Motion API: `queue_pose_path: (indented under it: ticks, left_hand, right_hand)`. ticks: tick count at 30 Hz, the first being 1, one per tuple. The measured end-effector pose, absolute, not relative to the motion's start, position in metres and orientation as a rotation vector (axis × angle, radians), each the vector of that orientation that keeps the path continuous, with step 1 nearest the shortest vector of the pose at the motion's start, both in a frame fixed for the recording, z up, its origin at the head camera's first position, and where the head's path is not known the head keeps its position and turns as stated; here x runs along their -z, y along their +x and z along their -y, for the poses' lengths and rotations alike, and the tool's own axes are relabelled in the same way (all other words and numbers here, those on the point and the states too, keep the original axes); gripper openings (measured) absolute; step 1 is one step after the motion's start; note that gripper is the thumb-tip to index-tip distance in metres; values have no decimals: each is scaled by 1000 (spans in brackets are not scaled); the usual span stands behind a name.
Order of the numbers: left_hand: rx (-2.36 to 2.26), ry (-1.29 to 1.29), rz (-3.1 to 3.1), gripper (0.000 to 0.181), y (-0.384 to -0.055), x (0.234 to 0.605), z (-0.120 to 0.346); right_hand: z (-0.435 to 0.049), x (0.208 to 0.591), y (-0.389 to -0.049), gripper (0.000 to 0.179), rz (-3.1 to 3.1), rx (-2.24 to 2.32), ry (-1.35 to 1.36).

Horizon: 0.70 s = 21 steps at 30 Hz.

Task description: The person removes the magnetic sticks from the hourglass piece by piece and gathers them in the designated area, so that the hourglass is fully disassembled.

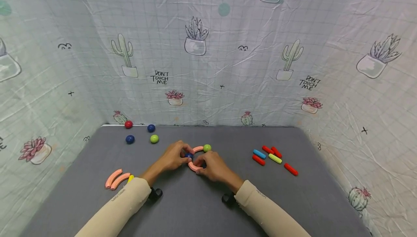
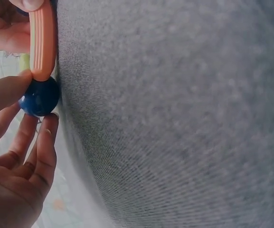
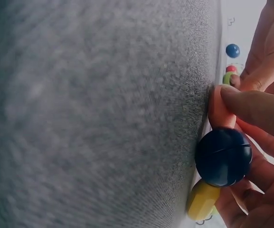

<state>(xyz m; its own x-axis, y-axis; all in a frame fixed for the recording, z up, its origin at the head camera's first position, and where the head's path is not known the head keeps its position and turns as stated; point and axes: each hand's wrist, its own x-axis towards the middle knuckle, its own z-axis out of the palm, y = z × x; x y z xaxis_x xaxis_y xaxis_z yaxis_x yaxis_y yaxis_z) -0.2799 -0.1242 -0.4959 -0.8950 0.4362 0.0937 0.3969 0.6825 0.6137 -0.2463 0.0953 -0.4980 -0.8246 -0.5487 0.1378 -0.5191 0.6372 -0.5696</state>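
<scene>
My left hand (image 1: pixel 176 155) pinches a dark blue ball (image 2: pixel 41 97) between thumb and fingertips. Against that ball sits one end of a pink curved stick (image 2: pixel 43 42) with grooved sides. My right hand (image 1: pixel 213 165) holds the curved stick near its other end, thumb on top. In the right wrist view, a second blue ball (image 3: pixel 223 156) meets that end, with a yellow stick (image 3: pixel 203 199) beyond it; the head view hides both behind the right hand. Another pink curved stick (image 1: pixel 198 149) runs from near the left fingers to a green ball (image 1: pixel 207 148).
At the back left lie a red ball (image 1: pixel 128 124), two blue balls (image 1: pixel 130 139) and a green ball (image 1: pixel 154 139). Two pink curved sticks (image 1: pixel 114 178) and a yellow piece (image 1: pixel 130 178) lie beside the left sleeve. Several red, blue and yellow-green sticks (image 1: pixel 275 158) are on the right.
</scene>
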Motion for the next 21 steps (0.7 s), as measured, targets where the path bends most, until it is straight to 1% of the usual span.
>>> queue_pose_path:
  ticks: [12, 17, 21]
  left_hand:
    - [-920, 776, -2884, 17, -285, 493, 113]
    - [-774, 874, -2993, 19, -290, 494, 113]
    - [-692, 871, -3060, 20, -295, 494, 115]
  right_hand:
    - [-104, 500, -249, 24, -2787, 1011, -913]
    - [-104, 498, -246, 23, -2776, 981, -912]
    - [-102, 498, -243, 24, -2750, 949, -921]
